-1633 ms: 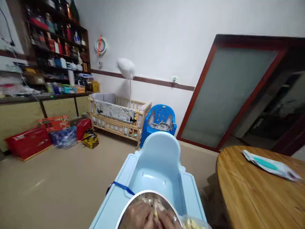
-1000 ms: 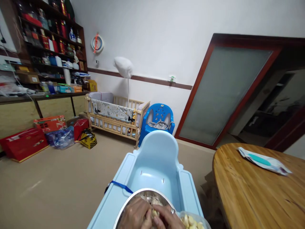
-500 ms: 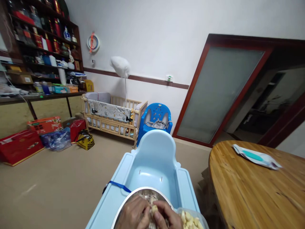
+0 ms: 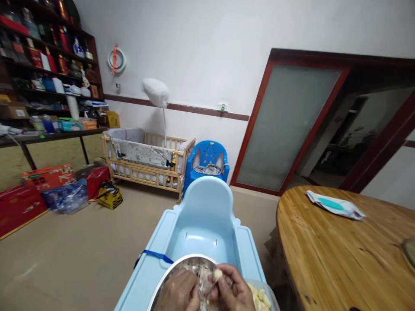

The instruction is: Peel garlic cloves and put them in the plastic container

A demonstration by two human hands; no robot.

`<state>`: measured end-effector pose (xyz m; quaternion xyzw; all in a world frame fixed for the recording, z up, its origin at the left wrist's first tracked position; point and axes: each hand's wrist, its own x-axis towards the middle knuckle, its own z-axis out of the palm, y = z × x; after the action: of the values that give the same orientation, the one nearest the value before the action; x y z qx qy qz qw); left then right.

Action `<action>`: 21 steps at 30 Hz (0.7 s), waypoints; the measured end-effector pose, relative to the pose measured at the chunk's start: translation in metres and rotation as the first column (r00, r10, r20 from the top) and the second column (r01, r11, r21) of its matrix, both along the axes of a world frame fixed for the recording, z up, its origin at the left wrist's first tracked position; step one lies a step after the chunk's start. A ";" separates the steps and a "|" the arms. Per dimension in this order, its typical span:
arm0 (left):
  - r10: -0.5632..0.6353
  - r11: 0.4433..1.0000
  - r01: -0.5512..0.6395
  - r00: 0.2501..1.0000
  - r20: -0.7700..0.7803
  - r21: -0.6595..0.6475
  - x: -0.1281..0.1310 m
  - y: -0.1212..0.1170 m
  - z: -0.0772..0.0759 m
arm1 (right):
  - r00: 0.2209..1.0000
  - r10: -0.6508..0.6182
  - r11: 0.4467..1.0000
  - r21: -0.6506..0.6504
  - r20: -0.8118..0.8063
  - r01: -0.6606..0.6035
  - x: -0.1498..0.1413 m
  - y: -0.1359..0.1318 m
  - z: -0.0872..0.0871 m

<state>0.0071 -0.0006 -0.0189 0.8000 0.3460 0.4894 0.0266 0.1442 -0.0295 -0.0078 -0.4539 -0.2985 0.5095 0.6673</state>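
Observation:
Between the thumb and fingers of my right hand point(image 4: 234, 288) is a pale peeled garlic clove point(image 4: 217, 274). My left hand point(image 4: 180, 290) is over the left part of a metal bowl point(image 4: 168, 271), its fingers curled; whatever they pinch is hidden. Papery garlic skins point(image 4: 203, 276) lie in the bowl between both hands. To the right, partly behind my right hand, a clear plastic container point(image 4: 271, 288) holds several peeled cloves point(image 4: 261, 298). Bowl and container rest on a light blue plastic child's chair point(image 4: 207, 203).
A round wooden table point(image 4: 337, 250) on the right carries a wet-wipe pack point(image 4: 335, 205). Ahead are a blue chair point(image 4: 209, 157) and a wooden crib point(image 4: 145, 172). Red bags point(image 4: 19, 209) and boxes sit on the floor at left, below shelves of bottles point(image 4: 48, 56).
My right hand has moved slightly up and away from my left, carrying the garlic clove. The camera view has turned a little to the right.

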 end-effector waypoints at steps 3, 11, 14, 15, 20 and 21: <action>-0.002 1.000 0.002 1.000 -0.022 0.005 0.001 0.001 -0.007 | 0.999 -0.036 0.999 0.005 -0.011 0.036 0.003 0.001 0.000; -0.099 0.994 0.096 0.993 -0.061 -0.053 -0.005 0.001 0.002 | 0.976 -0.091 0.994 0.076 0.198 0.078 -0.006 -0.002 -0.003; -0.144 0.986 0.139 0.988 -0.054 -0.089 -0.008 -0.001 0.015 | 0.928 -0.117 0.987 0.144 0.354 0.070 -0.007 -0.002 -0.009; -0.146 0.986 0.141 0.988 -0.051 -0.093 -0.009 -0.002 0.019 | 0.912 -0.112 0.986 0.155 0.394 0.055 -0.007 -0.002 -0.010; -0.144 0.990 0.144 0.989 -0.019 -0.004 -0.012 -0.002 0.029 | 0.812 -0.100 0.984 0.179 0.576 -0.006 -0.007 -0.003 -0.014; -0.145 0.989 0.145 0.989 -0.015 0.021 -0.012 -0.002 0.029 | 0.787 -0.108 0.983 0.183 0.607 -0.007 -0.007 -0.003 -0.015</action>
<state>-0.0047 -0.0029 0.0102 0.8266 0.2816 0.4846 0.0508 0.1377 -0.0322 -0.0225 -0.5424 -0.5304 0.2879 0.5845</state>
